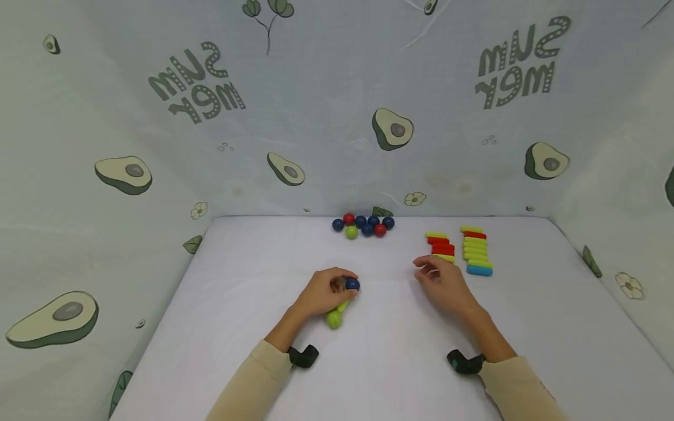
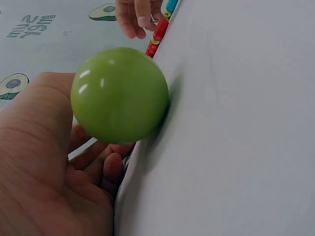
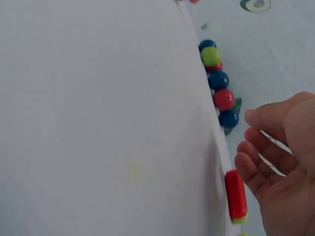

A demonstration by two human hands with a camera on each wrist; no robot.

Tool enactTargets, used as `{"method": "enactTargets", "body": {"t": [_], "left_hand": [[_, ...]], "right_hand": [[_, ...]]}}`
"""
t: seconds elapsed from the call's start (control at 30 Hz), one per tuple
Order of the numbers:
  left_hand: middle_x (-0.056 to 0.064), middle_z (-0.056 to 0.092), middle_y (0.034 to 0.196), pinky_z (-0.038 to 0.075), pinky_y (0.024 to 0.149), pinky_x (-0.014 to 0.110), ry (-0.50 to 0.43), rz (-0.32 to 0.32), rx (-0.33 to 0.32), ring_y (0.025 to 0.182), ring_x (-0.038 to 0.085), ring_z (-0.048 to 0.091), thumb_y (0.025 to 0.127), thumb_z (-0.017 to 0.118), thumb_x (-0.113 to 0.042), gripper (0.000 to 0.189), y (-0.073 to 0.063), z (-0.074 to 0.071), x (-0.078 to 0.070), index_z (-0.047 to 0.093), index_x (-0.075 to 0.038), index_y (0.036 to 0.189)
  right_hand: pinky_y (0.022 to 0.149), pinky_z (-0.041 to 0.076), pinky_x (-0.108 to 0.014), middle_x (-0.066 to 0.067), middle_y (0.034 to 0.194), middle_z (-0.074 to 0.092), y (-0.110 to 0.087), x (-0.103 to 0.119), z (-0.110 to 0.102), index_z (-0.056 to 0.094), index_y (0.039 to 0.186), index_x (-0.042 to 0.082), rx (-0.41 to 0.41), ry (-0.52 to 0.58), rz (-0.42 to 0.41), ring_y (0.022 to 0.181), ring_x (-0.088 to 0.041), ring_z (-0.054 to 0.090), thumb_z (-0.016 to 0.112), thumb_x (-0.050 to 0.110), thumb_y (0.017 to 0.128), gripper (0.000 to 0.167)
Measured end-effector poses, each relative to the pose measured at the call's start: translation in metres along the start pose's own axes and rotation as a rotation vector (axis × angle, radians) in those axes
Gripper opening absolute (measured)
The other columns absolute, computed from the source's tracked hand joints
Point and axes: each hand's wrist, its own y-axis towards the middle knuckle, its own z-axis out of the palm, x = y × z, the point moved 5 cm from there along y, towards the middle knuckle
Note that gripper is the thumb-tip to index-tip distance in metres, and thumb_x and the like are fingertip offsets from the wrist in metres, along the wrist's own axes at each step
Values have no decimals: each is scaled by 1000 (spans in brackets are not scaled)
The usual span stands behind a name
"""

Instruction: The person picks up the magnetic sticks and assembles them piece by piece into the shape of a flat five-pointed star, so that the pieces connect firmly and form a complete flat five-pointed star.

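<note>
My left hand point(image 1: 322, 291) pinches a dark blue ball point(image 1: 353, 284) between thumb and fingers, left of the table's middle. From that ball a yellow-green stick point(image 1: 343, 306) slants toward me, with a green ball point(image 1: 334, 318) at its near end. In the left wrist view the green ball point(image 2: 120, 96) is large and hides part of the fingers. My right hand point(image 1: 444, 286) holds nothing; its fingers are loosely bent beside the near end of a short column of red and yellow sticks point(image 1: 443, 249). A red stick point(image 3: 236, 195) shows below those fingers in the right wrist view.
Several blue, red and green balls point(image 1: 367, 229) sit clustered at the table's back edge. A second column of yellow sticks point(image 1: 475, 251), with a red one and a blue one point(image 1: 480, 271), lies to the right. A printed cloth point(image 1: 337, 117) hangs behind the white table point(image 1: 237, 251).
</note>
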Motion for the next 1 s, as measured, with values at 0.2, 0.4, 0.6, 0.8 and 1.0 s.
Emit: {"method": "enactTargets", "body": {"t": [0.2,0.4,0.6,0.8,1.0], "left_hand": [[-7,61,79,48,66,22,-12,2,12,71,6,55,91,78,-30,29,-1,0,1,74,-22,119],[-7,62,80,48,66,21,-10,2,33,72,6,56,92,77,-30,31,-2,0,0,73,-21,122],[-7,63,84,49,70,22,-26,-17,20,76,8,57,93,76,-29,33,-1,0,1,73,-22,125],[-6,65,88,51,74,24,-62,-42,-10,81,9,59,93,76,-30,32,-1,-2,3,74,-22,124],[-7,66,90,51,74,24,-63,-26,9,82,10,60,95,75,-30,35,-2,-2,0,73,-22,128]], "right_hand": [[89,57,-42,-20,129,63,-4,-23,-30,62,133,3,-73,-123,-29,109,-35,59,68,10,98,36],[96,51,-61,-29,126,62,-2,-30,-35,60,134,-4,-29,-241,-24,114,-43,55,69,10,95,42],[93,53,-60,-28,122,59,-1,-31,-34,67,125,-4,-36,-336,-13,113,-44,51,74,7,91,36],[92,56,-55,-21,117,66,-3,-20,-21,68,121,1,24,-248,-23,105,-36,58,75,8,91,31],[93,57,-50,-12,117,69,-2,4,9,67,122,7,107,-151,-66,104,-28,60,76,11,92,31]]}}
